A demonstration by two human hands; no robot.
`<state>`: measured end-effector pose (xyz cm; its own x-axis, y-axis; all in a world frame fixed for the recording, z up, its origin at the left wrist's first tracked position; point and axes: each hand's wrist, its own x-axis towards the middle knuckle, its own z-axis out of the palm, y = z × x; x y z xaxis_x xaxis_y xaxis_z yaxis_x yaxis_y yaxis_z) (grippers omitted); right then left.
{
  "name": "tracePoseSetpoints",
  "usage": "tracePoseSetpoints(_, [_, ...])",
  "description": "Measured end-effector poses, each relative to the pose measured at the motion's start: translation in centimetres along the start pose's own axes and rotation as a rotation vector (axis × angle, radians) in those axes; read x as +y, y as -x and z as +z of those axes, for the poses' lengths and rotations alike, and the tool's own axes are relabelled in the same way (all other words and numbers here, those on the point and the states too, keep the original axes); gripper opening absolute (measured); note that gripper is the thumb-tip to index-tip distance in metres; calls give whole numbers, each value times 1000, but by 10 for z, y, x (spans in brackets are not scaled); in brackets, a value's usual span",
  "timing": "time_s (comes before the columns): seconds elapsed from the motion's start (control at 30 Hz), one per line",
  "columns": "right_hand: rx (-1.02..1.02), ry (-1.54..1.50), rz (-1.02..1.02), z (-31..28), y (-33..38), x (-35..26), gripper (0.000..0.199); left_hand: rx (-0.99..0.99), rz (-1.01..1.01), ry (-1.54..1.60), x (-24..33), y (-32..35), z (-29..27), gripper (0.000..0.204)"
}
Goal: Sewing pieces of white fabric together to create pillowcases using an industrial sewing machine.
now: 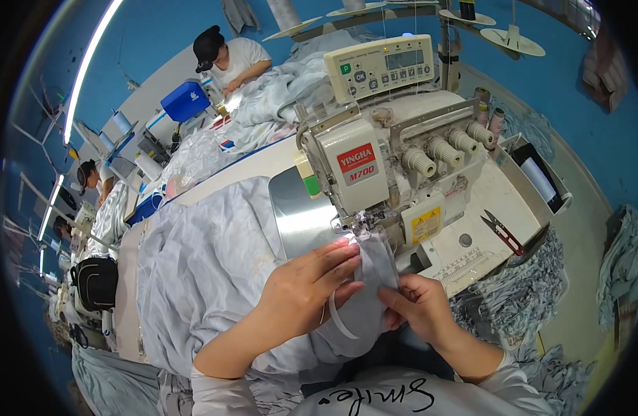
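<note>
Light grey fabric (376, 305) runs up to the presser foot (364, 225) of a white overlock sewing machine (360, 163). My left hand (301, 288) grips the fabric, its long fingers pressed together and their tips close to the foot. A narrow white strip (341, 320) curves down beside its thumb. On the right edge of the same fabric, my right hand (421, 308) is closed in a pinch between thumb and fingers. The seam under the foot is partly hidden by my left fingertips.
More grey cloth (201, 256) lies heaped left of the metal plate (301, 215). Red-handled thread snips (504, 232) rest on the machine table at right. Behind the machine head stands a control panel (381, 66). Another person (232, 59) works at the back, beside piled cloth.
</note>
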<state>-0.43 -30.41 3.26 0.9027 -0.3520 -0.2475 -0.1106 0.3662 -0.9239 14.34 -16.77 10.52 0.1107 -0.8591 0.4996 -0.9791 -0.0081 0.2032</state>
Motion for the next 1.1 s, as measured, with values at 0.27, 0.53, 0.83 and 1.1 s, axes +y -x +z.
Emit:
tracePoseSetpoints(0.27, [-31,-81,-31,0,-4,0,17,-30,-5,5,-6,-1,-3,40])
tracePoseSetpoints(0.53, [-74,-78,-69,-8,-18,-15,18,-89,-355,-116,-19,26,-49,82])
tracePoseSetpoints(0.83, [-134,-80,-27,-5,-19,-20,18,-118,-1116,-75,-9,169,-21,18])
tracePoseSetpoints(1.1, [-146,-68,-49,-6,-20,-17,21,1019,-556,265,4,127,-59,31])
